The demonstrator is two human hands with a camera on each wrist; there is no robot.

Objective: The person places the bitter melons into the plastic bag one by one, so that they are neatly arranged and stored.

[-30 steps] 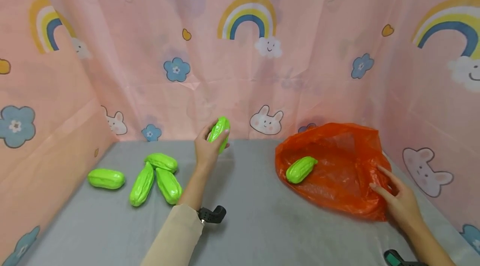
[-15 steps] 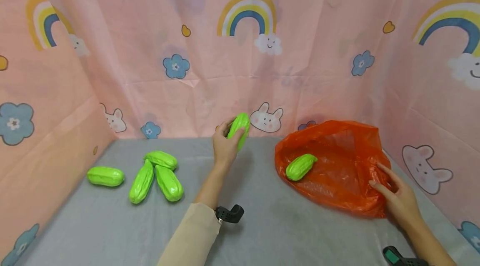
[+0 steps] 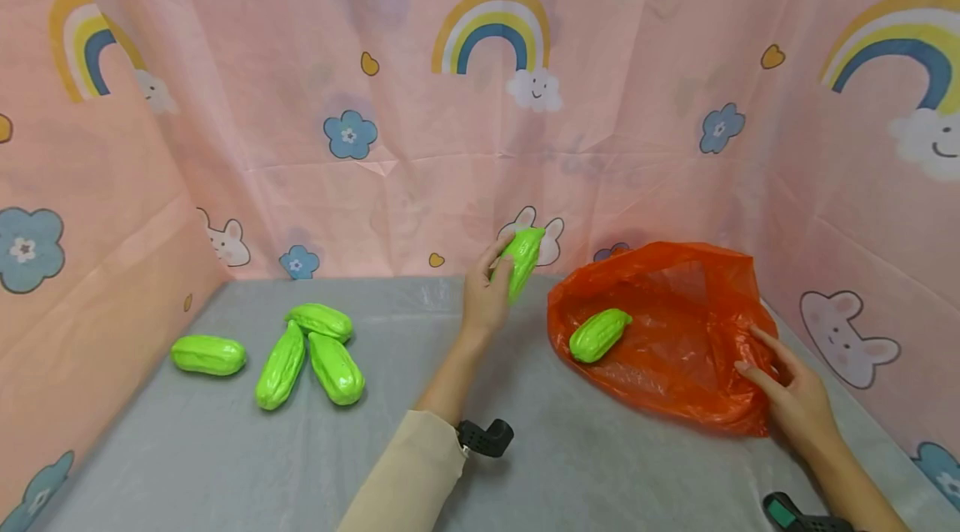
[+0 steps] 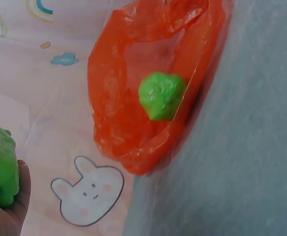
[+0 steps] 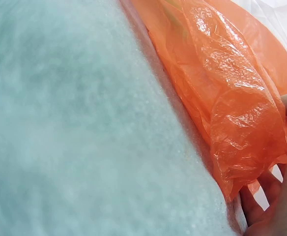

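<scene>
My left hand (image 3: 486, 290) grips a bright green bitter melon (image 3: 527, 258), held up above the table near the back wall. In the left wrist view, part of that held bitter melon (image 4: 0, 167) shows at the left edge. To the right, an orange plastic bag (image 3: 675, 382) lies with its mouth spread wide. Another bitter melon (image 3: 600, 335) rests inside the bag, close to its left rim. My right hand (image 3: 802, 399) holds the bag's right end; in the right wrist view, its thumb and fingers are on either side of the orange film (image 5: 246, 123).
On the left of the grey table (image 3: 187, 457) lie several more bitter melons: a lone one (image 3: 208, 355) and a touching cluster (image 3: 336, 369). A pink printed curtain (image 3: 420, 190) stands behind and along both sides.
My left hand has moved to the right with the bitter melon, closer to the bag. The right hand and the bag have hardly moved.
</scene>
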